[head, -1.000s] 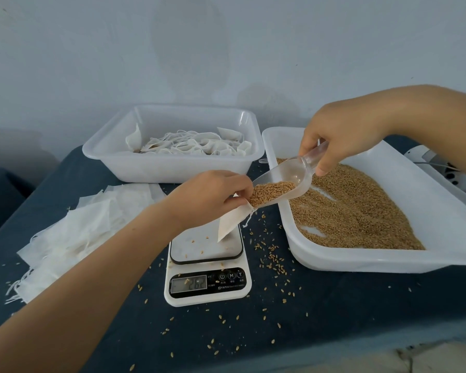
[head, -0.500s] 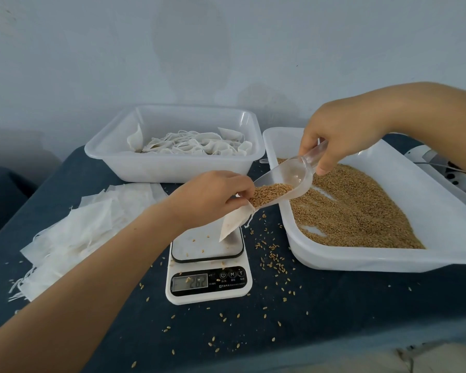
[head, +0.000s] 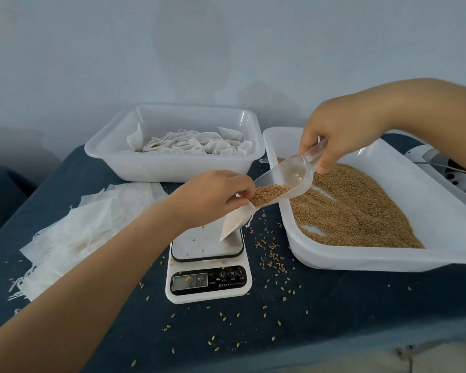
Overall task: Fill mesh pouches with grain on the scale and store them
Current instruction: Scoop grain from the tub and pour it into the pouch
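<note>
My left hand (head: 213, 195) pinches the mouth of a white mesh pouch (head: 236, 220), whose lower corner hangs over the plate of the white kitchen scale (head: 207, 265). My right hand (head: 339, 130) grips the handle of a clear plastic scoop (head: 285, 177), tilted down to the left. Brown grain lies at the scoop's lip, right at the pouch mouth. The scale's display shows digits. A white tray (head: 361, 254) on the right holds loose grain (head: 347, 208).
A white tub (head: 172, 162) at the back holds several filled pouches. Flat empty pouches (head: 86, 227) lie heaped at the left. Spilled grains dot the dark blue table (head: 320, 305) around the scale. A white device (head: 441, 168) sits at the far right edge.
The scoop has tipped slightly and its grain has slid toward the lip at the pouch mouth. Both hands stay nearly where they were.
</note>
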Demonstrator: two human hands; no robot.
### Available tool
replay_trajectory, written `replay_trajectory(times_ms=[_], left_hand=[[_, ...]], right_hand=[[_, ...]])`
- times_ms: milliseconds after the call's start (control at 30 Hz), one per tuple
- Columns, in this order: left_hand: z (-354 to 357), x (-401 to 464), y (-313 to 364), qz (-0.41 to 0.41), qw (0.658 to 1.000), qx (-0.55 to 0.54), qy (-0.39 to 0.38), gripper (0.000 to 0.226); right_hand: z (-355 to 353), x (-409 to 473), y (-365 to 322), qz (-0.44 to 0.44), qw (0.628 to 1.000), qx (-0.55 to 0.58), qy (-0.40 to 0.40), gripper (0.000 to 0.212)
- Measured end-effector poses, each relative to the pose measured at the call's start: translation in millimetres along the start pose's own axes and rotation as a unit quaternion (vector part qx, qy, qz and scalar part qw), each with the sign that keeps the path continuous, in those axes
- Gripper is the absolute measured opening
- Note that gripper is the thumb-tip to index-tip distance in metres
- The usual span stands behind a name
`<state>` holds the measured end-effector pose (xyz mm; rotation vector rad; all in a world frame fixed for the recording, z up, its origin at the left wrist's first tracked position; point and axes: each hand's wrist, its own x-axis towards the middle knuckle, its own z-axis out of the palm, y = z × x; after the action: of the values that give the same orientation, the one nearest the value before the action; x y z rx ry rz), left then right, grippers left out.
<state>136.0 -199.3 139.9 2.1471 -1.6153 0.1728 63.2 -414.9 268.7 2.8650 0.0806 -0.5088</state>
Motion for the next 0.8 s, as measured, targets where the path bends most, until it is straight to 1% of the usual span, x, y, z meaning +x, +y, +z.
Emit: replay_trajectory(times_ms=[800], left_hand=[[2.0,1.0,1.3,0.005,1.0,0.0,0.007,0.004]], right_hand=[[-1.4,-1.1,0.8,0.0,1.0,-0.01,-0.002,0.034]])
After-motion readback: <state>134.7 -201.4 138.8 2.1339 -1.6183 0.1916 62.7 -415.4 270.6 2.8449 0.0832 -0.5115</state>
